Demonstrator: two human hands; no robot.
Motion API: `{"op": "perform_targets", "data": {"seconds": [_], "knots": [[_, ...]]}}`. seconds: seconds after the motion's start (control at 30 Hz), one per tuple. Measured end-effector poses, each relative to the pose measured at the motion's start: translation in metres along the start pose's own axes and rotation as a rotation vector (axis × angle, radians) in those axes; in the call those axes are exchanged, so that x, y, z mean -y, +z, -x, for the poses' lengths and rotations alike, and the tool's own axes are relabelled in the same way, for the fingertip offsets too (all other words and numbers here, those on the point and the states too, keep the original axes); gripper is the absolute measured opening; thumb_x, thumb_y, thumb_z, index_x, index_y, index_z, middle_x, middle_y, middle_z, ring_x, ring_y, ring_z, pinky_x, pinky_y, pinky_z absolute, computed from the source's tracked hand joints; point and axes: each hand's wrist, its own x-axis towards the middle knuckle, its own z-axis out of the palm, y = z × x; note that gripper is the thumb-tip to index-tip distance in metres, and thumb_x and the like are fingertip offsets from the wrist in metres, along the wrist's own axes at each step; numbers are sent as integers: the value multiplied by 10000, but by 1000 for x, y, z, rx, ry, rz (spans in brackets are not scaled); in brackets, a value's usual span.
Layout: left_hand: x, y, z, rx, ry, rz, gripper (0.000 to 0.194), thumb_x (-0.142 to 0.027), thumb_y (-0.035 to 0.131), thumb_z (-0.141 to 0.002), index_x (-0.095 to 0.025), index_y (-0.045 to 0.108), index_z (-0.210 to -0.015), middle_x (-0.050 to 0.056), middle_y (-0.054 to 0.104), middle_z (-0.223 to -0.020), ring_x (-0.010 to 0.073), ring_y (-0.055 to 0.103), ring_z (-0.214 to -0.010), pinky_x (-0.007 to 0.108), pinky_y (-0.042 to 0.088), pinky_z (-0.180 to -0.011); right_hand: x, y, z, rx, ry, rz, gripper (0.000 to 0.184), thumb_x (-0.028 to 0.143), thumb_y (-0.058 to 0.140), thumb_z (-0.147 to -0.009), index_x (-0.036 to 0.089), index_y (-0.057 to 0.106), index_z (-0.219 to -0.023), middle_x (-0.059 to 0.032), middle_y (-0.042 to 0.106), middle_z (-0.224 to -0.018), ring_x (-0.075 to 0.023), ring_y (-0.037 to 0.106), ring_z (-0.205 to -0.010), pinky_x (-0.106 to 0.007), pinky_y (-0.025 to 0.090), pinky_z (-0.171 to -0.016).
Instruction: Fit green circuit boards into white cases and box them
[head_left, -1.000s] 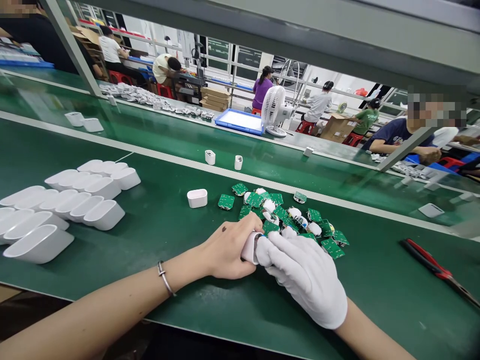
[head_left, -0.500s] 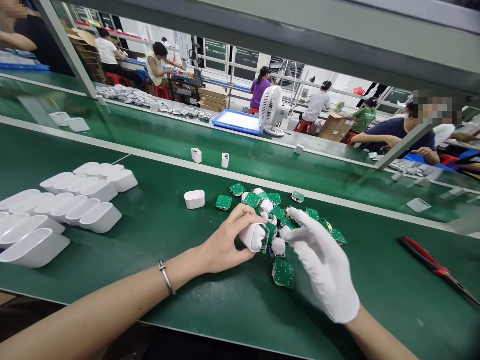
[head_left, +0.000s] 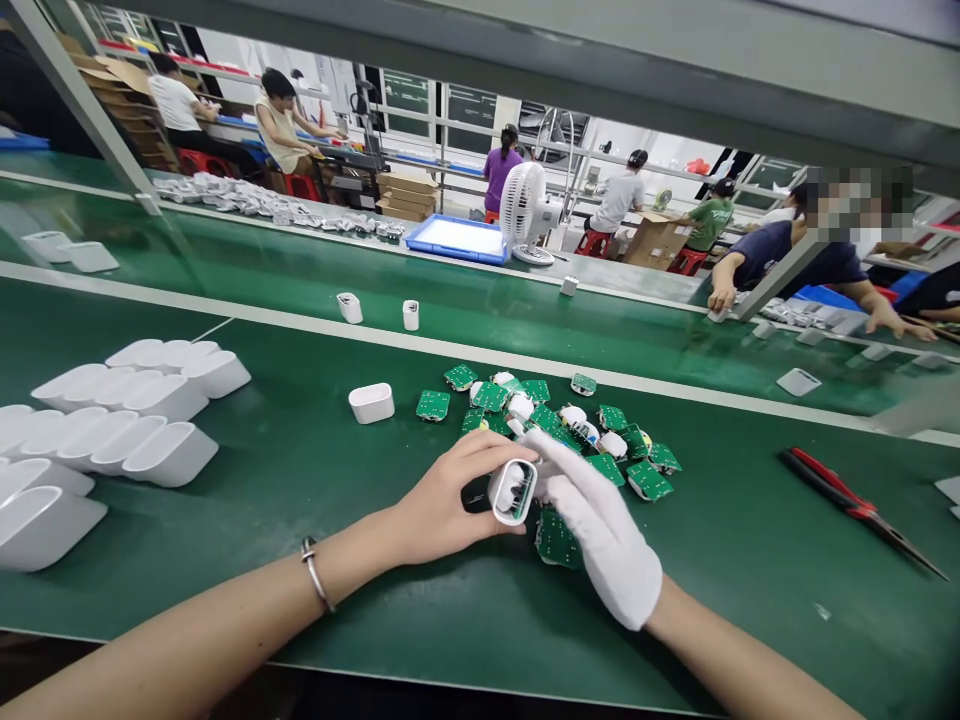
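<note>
My bare left hand (head_left: 442,505) grips a small white plastic shell (head_left: 512,491) with its open end turned toward me; a part sits inside it. My white-gloved right hand (head_left: 596,525) rests beside the shell, its fingers reaching up to the shell's top edge and to the pile of green circuit boards (head_left: 559,425) just behind. One green board (head_left: 556,540) lies partly under the glove. Whether the gloved fingers pinch anything is hidden.
A lone white shell (head_left: 371,402) lies left of the pile. Rows of white shells (head_left: 120,420) fill the left of the green mat. Red-handled pliers (head_left: 855,508) lie at right. Two shells (head_left: 379,311) stand on the belt behind; other people work at benches beyond.
My right hand lifted off the shell, reached toward the boards, then came back beside it. The shell's open end has turned toward me. My view shifted slightly left.
</note>
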Motion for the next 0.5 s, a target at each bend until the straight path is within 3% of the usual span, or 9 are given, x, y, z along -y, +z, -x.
{"op": "perform_targets", "data": {"seconds": [0.07, 0.17, 0.27, 0.33, 0.43, 0.5], "knots": [[1, -2, 0, -9, -29, 17, 542, -253, 755, -751, -252, 539, -1248, 56, 602, -1138, 210, 537, -1058, 367, 431, -963, -2, -2, 3, -99, -16, 21, 498, 452, 443, -956, 265, 367, -1411, -90, 572, -1211, -250, 579, -1046, -425, 490, -906], [3, 0, 1, -15, -28, 23, 534, -233, 739, -763, -241, 540, -1259, 66, 607, -1151, 219, 541, -1065, 393, 426, -981, -5, 8, 5, -112, -29, 137, 638, 430, 588, -880, 261, 320, -1434, -107, 559, -1247, -265, 589, -1054, -415, 532, -853], [5, 7, 3, -62, 26, -10, 413, -161, 698, -775, -210, 596, -1172, 71, 606, -1084, 205, 576, -985, 333, 503, -863, -8, 24, 0, -132, -232, 425, 585, 338, 653, -823, 244, 449, -1363, -93, 526, -1310, -276, 507, -1185, -416, 461, -976], [6, 7, 1, -126, 11, -26, 445, -147, 686, -764, -204, 569, -1189, 74, 579, -1082, 188, 594, -925, 294, 537, -760, -6, 29, -13, -160, -288, 529, 476, 298, 623, -809, 226, 544, -1272, -75, 615, -1184, -243, 600, -1048, -353, 511, -889], [11, -12, -5, -233, -154, -63, 668, -262, 735, -726, -210, 424, -1315, 106, 485, -1232, 168, 608, -860, 298, 559, -694, -3, 13, -56, -232, -77, 581, 369, 320, 596, -756, 190, 641, -1098, -25, 694, -834, -183, 647, -668, -271, 531, -617], [16, -37, -7, -264, -295, -298, 595, -340, 700, -771, -198, 447, -1291, 112, 483, -1250, 207, 585, -947, 376, 535, -812, -5, -14, -99, -263, 74, 632, 296, 341, 549, -763, 172, 684, -964, -24, 694, -795, -182, 640, -684, -253, 504, -634]]}}
